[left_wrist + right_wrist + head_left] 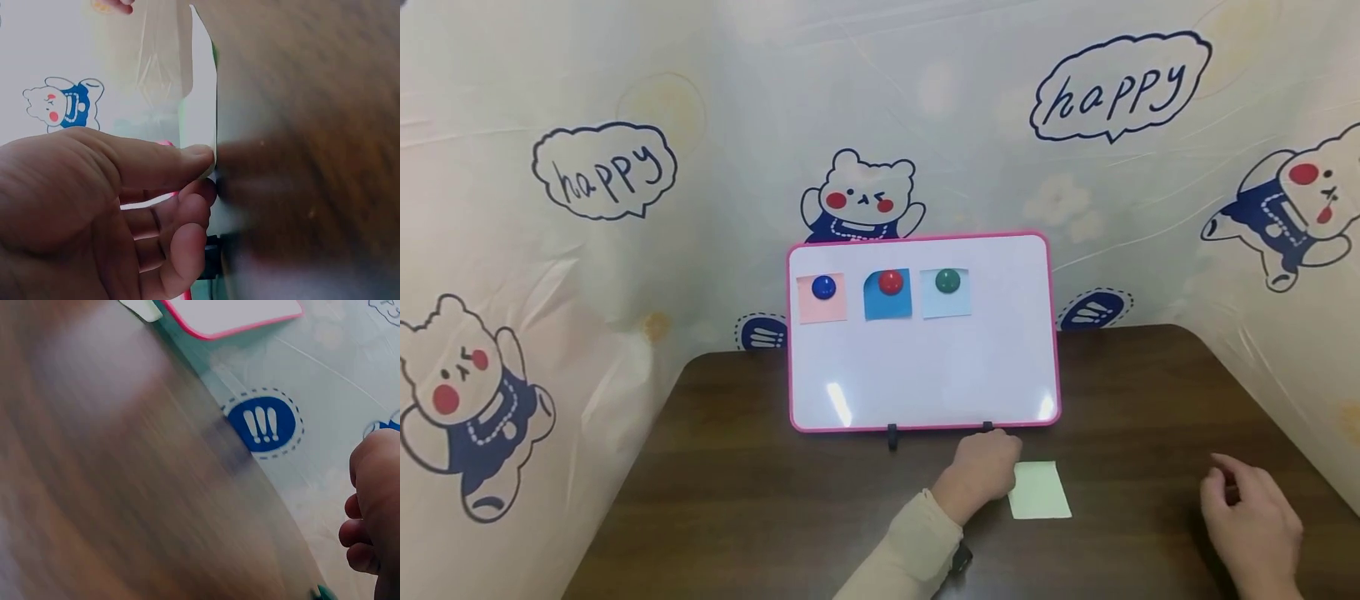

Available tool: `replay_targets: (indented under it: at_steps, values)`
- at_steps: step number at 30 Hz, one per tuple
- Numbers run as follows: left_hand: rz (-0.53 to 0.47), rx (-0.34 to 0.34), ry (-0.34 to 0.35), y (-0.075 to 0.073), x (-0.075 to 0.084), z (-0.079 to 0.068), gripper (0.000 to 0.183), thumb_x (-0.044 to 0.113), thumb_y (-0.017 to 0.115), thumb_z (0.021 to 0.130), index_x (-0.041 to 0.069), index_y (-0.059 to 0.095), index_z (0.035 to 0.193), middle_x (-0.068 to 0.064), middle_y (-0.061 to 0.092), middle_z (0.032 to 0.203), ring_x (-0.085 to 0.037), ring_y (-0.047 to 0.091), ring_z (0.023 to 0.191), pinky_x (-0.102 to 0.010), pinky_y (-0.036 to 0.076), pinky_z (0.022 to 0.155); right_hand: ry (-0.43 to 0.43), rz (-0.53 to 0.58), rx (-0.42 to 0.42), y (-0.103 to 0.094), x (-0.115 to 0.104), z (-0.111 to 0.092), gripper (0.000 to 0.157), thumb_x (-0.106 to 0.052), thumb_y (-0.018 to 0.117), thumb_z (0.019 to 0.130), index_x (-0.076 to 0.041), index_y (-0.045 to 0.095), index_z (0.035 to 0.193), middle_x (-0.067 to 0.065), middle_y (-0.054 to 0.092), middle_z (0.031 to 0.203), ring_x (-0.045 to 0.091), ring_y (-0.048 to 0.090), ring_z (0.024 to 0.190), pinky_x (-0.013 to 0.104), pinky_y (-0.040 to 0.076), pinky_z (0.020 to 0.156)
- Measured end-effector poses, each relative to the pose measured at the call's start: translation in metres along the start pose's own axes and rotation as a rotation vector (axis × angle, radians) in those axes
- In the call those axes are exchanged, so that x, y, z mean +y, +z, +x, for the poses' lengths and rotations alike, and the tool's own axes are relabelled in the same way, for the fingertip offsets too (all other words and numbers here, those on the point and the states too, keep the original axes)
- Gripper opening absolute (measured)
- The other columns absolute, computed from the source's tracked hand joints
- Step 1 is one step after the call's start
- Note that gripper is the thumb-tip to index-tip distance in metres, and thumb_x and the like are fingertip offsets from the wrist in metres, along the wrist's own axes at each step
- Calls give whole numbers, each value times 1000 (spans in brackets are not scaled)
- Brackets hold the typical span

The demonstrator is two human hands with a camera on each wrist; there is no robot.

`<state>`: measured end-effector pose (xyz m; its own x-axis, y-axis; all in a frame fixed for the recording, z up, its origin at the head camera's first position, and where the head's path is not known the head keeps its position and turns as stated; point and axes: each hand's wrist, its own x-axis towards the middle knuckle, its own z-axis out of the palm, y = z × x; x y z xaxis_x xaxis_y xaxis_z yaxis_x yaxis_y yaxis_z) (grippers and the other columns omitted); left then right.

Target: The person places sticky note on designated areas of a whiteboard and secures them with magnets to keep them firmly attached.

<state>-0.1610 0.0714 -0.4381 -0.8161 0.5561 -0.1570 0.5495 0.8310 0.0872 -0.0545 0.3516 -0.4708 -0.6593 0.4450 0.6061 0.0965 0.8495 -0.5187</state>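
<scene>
A pale green sticky note (1040, 490) is just above the dark tabletop, in front of the whiteboard (925, 367). My left hand (981, 475) pinches its left edge between thumb and forefinger; in the left wrist view the note (201, 81) is seen nearly edge-on, close to the wood. At the table's right side, my right hand (1255, 521) hovers with loosely bent fingers and nothing visible in them. Along the board's upper part are a pink note (822, 312), a blue note (887, 308) and a light blue note (946, 307), each under a round magnet.
The pink-framed board leans upright at the back on small black feet (892, 437). A printed cloth (730, 183) hangs behind the table (715, 483). A small dark green thing (322, 592) shows at the bottom of the right wrist view.
</scene>
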Motion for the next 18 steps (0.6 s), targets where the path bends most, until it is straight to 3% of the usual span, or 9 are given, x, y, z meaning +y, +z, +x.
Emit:
replay_targets:
  at_steps: [3,7,9,13,18]
  values:
    - [-11,-19,-3,0,-2,0,5,19,70,92,22,69,89,8,58,72,-8,50,61,-29,46,51,24,-40,8,-3,4,-1,21,-4,56,87,4,72,98,20,64,87,-14,39,76,27,32,61]
    - [-47,-43,-13,-1,-4,0,9,16,70,92,21,67,86,9,55,69,-9,48,60,-27,42,50,108,-105,-56,-10,7,-3,24,-5,53,90,6,70,102,23,63,98,27,57,84,36,36,67]
    - [-60,-49,-8,-2,-6,0,10,15,69,92,21,67,85,9,54,69,-9,48,60,-26,41,51,171,-135,-109,-15,9,-2,26,-6,50,92,8,67,107,26,59,106,41,56,95,46,40,72]
    - [-75,-34,26,-4,-12,-1,14,11,69,90,21,65,81,11,53,68,-8,47,61,-25,41,52,337,-166,-252,-23,14,0,37,-14,48,97,10,56,125,34,44,129,51,45,114,64,37,85]
    - [-120,-31,42,-8,-21,-1,13,8,68,90,20,68,86,11,56,73,-9,48,64,-24,42,56,503,-237,-524,-26,33,-1,74,-45,51,102,9,30,149,44,17,145,62,30,122,71,39,86]
